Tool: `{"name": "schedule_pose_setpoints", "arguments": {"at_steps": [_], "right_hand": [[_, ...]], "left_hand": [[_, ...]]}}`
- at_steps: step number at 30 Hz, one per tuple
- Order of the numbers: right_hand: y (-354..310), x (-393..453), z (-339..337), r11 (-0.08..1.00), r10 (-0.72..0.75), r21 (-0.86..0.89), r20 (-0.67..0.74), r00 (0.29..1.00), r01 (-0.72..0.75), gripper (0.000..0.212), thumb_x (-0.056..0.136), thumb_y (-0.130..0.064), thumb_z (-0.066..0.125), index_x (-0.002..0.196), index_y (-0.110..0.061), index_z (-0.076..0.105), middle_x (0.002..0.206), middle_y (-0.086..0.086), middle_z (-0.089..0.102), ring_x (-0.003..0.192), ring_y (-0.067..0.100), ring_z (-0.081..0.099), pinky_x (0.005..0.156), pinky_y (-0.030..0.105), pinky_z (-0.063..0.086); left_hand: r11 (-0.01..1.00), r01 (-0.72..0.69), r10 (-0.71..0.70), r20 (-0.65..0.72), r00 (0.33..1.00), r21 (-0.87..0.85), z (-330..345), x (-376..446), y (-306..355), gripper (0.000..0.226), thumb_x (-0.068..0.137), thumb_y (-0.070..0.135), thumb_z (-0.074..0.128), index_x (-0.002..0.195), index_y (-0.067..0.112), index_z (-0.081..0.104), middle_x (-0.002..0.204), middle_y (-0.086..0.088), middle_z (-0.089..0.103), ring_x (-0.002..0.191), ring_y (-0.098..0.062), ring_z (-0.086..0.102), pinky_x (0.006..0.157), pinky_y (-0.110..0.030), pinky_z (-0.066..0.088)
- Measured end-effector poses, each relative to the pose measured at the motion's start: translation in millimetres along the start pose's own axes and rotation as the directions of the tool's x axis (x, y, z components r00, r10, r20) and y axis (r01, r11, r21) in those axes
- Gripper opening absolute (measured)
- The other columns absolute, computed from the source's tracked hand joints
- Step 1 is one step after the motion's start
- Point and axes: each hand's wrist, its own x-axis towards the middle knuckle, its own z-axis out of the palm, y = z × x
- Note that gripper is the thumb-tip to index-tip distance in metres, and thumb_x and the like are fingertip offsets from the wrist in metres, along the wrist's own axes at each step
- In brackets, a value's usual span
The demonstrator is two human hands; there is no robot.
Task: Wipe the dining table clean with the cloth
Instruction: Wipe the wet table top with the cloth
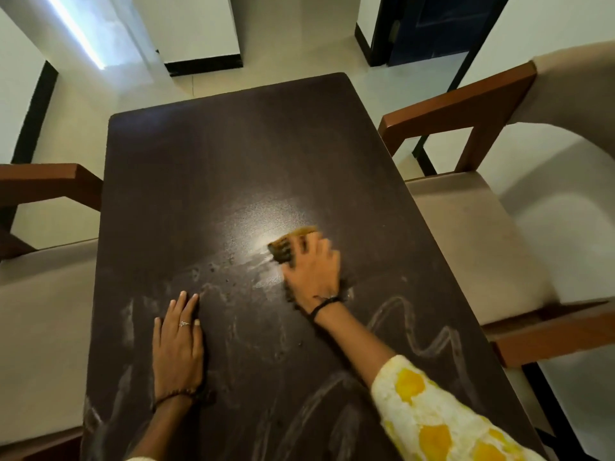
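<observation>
The dark brown dining table (233, 154) fills the middle of the head view. My right hand (314, 272) presses a brown-orange cloth (289, 245) flat on the tabletop right of centre; the hand is blurred and covers most of the cloth. My left hand (178, 341) lies flat on the table near the front left, fingers together, holding nothing. Pale wet streaks and small dark crumbs (219, 266) mark the near half of the surface.
A cushioned chair with wooden arms (492, 227) stands close along the table's right side. Another such chair (43, 281) stands at the left side. Beyond the far edge lies pale tiled floor (299, 74), with walls and a dark doorway (432, 24).
</observation>
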Motion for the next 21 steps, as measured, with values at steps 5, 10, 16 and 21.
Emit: {"name": "schedule_pose_setpoints", "arguments": {"at_steps": [5, 10, 16, 21], "right_hand": [[96.4, 17.6, -18.9, 0.912, 0.407, -0.075, 0.045, 0.912, -0.403, 0.050, 0.085, -0.041, 0.056, 0.126, -0.013, 0.049, 0.134, 0.019, 0.044, 0.109, 0.039, 0.044, 0.082, 0.045, 0.038], [60.9, 13.3, -19.2, 0.908, 0.418, -0.021, 0.074, 0.905, -0.418, 0.051, 0.088, -0.043, 0.050, 0.130, -0.017, 0.043, 0.140, 0.015, 0.036, 0.113, 0.037, 0.039, 0.087, 0.044, 0.035], [-76.0, -13.8, 9.6, 0.991, 0.102, 0.075, 0.080, 0.992, -0.108, 0.046, 0.063, -0.050, 0.067, 0.102, -0.026, 0.063, 0.103, 0.004, 0.061, 0.082, 0.025, 0.056, 0.065, 0.035, 0.045], [-121.4, -18.2, 16.9, 0.986, -0.130, 0.117, 0.109, 0.986, 0.117, 0.050, 0.057, -0.058, 0.069, 0.099, -0.032, 0.064, 0.100, -0.003, 0.062, 0.080, 0.018, 0.057, 0.065, 0.029, 0.045]], "left_hand": [[1.000, 0.007, -0.007, -0.017, 1.000, -0.008, -1.4, 0.1, 2.4, 0.050, 0.092, 0.031, 0.023, 0.137, 0.013, 0.039, 0.146, -0.007, 0.034, 0.137, -0.016, 0.021, 0.114, -0.039, 0.008], [1.000, 0.014, -0.014, -0.019, 1.000, 0.019, -1.5, 0.1, 5.0, 0.052, 0.092, 0.033, 0.021, 0.136, 0.013, 0.040, 0.145, -0.007, 0.035, 0.136, -0.018, 0.023, 0.114, -0.040, 0.009], [1.000, 0.025, -0.025, -0.018, 1.000, 0.013, 0.3, 1.3, 3.6, 0.052, 0.092, 0.032, 0.022, 0.138, 0.011, 0.035, 0.147, -0.007, 0.031, 0.136, -0.012, 0.018, 0.114, -0.035, 0.006], [0.991, 0.131, -0.131, -0.088, 0.987, -0.002, 0.0, 1.2, -0.5, 0.052, 0.091, 0.029, 0.027, 0.137, 0.007, 0.035, 0.147, -0.013, 0.031, 0.137, -0.023, 0.020, 0.114, -0.040, 0.005]]}}
